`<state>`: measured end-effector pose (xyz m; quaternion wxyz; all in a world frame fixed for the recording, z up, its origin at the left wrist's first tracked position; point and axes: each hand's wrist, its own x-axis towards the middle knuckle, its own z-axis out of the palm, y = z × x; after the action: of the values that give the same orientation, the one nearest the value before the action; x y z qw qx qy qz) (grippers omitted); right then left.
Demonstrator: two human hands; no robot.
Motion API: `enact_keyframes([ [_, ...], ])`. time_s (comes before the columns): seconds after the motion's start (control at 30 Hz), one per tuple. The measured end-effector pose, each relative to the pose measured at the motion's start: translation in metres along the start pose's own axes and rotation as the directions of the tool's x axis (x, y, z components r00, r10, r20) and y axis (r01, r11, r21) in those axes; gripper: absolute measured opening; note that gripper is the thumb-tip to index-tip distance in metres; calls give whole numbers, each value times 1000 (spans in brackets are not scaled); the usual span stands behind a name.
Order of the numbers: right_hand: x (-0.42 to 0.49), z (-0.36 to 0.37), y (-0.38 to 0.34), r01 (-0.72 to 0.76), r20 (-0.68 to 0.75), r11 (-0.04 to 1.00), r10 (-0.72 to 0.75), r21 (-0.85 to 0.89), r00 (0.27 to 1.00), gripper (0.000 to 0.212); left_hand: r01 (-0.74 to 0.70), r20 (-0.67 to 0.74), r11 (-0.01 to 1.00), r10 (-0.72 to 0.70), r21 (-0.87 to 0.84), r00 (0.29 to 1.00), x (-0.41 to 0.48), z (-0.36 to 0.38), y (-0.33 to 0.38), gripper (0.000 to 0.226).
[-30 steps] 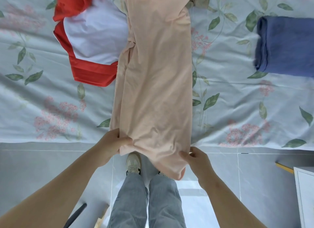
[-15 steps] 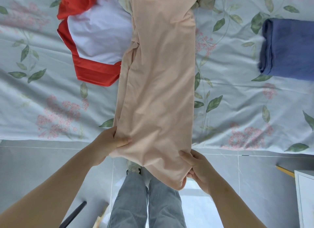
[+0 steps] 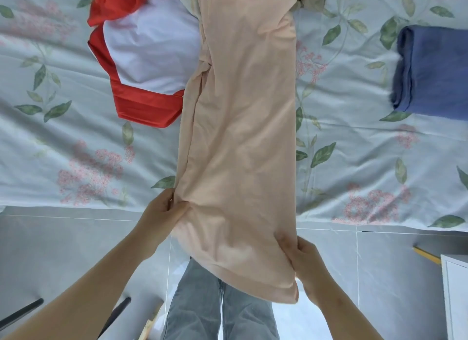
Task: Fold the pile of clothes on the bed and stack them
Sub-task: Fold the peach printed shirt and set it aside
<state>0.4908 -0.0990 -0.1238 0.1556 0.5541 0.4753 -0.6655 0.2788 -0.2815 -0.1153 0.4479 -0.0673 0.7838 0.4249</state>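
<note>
- Two grips on the peach garment (image 3: pixel 240 137): left grip (image 3: pixel 162 213) pinches its near-left edge, right grip (image 3: pixel 304 266) clamps the near-right corner.
- Garment lies lengthwise on bed (image 3: pixel 354 162), near end hanging off over the floor (image 3: pixel 63 251).
- Prob. light, thin, floppy, stretchy; hold corners w/ both grips, else it sags.

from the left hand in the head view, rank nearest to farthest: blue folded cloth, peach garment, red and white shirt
1. peach garment, pinched by the left hand at its near corner.
2. red and white shirt, farther up on the left.
3. blue folded cloth, far across on the right.
</note>
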Motion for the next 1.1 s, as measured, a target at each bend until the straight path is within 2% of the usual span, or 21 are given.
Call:
enact_keyframes([
  [0.07,-4,-5,8,-101,57,972,115,-210,992,22,46,-78,998,-42,54,996,-5,-4,-13,9],
  [0.1,-3,-6,12,-131,84,953,159,-273,984,18,77,-59,995,-74,59,996,-7,-6,-19,13],
  [0.17,0,-5,15,-166,80,955,191,-247,978,18,119,30,991,-121,60,992,-10,-5,-27,32],
  [0.27,6,3,12,-128,-9,982,128,-137,992,28,110,111,991,-118,80,987,-9,3,-32,51],
  [0.37,6,9,13,-140,27,990,140,-29,990,18,107,85,991,-114,86,990,-7,11,-32,34],
  [0.43,3,9,17,-177,54,981,182,-79,982,7,102,-13,989,-101,112,995,-7,11,-33,24],
  [0.5,1,6,25,-244,35,961,251,-129,967,14,91,-29,977,-87,193,996,-10,7,-36,27],
  [0.57,0,4,29,-293,65,943,306,-155,950,15,108,54,975,-121,193,991,-14,4,-37,27],
  [0.63,-2,3,30,-313,156,922,352,-226,923,27,138,180,969,-176,205,968,-16,3,-39,31],
  [0.73,-10,6,35,-306,223,910,372,-281,901,36,170,236,951,-232,256,944,-16,2,-44,24],
  [0.8,-13,8,44,-323,178,934,347,-152,921,33,199,223,959,-243,201,944,-16,2,-48,19],
  [0.87,-13,9,54,-345,114,934,334,92,936,19,210,185,964,-239,164,953,-19,2,-48,20],
  [0.93,-13,8,60,-346,70,886,342,309,937,23,220,126,970,-232,105,964,-23,2,-49,32],
  [1.0,-18,8,62,-306,28,834,330,459,943,28,221,93,973,-226,62,970,-27,3,-51,29],
  [1.07,-24,6,61,-282,50,822,297,494,954,21,236,125,972,-236,17,964,-32,4,-54,31],
  [1.1,-28,6,61,-277,68,847,277,454,958,16,252,148,968,-250,6,957,-35,4,-55,37],
])
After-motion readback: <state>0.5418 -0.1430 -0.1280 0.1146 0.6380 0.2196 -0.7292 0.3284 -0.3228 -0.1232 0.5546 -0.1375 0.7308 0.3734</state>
